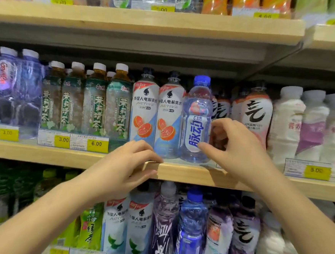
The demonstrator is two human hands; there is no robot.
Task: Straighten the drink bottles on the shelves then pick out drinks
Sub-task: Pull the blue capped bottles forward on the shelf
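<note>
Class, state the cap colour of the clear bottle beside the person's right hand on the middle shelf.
Blue. The bottle has a blue cap, seen clearly in the head view.

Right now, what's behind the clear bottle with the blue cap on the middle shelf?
Behind the blue-capped bottle a dark-labelled bottle shows at its right. The right hand curls round the bottle's lower right side, its thumb on the label, hiding what stands lower down behind.
</note>
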